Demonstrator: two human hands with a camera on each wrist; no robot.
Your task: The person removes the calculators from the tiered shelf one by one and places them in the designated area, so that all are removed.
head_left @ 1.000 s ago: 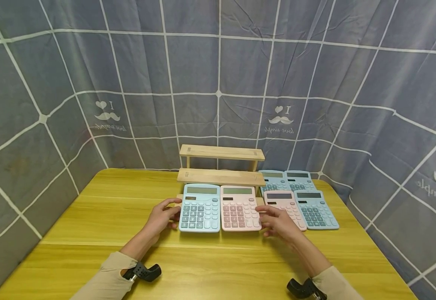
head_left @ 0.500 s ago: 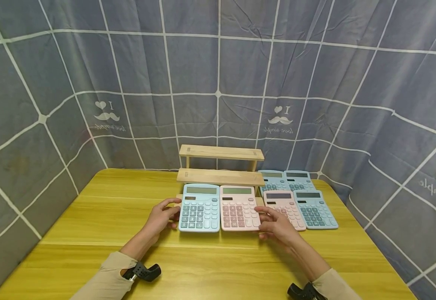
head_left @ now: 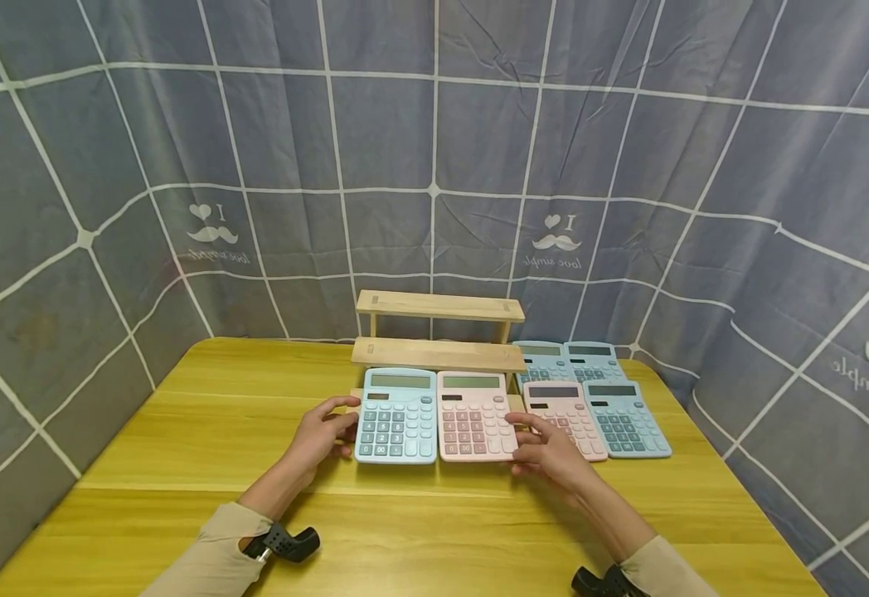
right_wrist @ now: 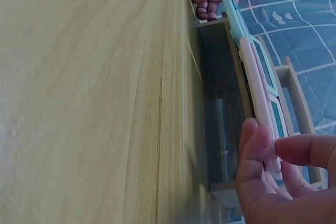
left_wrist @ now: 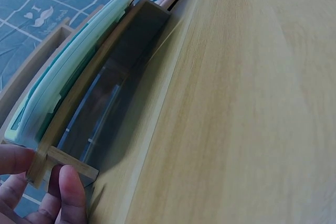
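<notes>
A blue calculator (head_left: 395, 419) and a pink calculator (head_left: 477, 419) lean side by side on the lowest step of a wooden stepped rack (head_left: 438, 352). My left hand (head_left: 318, 439) is at the rack's left end, just beside the blue calculator. In the left wrist view its thumb and fingers grip the end of the wooden step. On the other side, my right hand (head_left: 550, 448) pinches the right edge of the pink calculator. The right wrist view shows the thumb (right_wrist: 302, 149) on its face and other fingers behind and below the edge.
Right of the rack, another pink calculator (head_left: 565, 414) and a blue calculator (head_left: 626, 419) lie in front of two more blue ones (head_left: 591, 359). The yellow wooden table (head_left: 405, 531) reaches back to a grey curtain (head_left: 270, 124) with white lines.
My right hand has moved slightly left and its fingers have come further onto the pink calculator's edge. The left hand keeps its place at the rack's end.
</notes>
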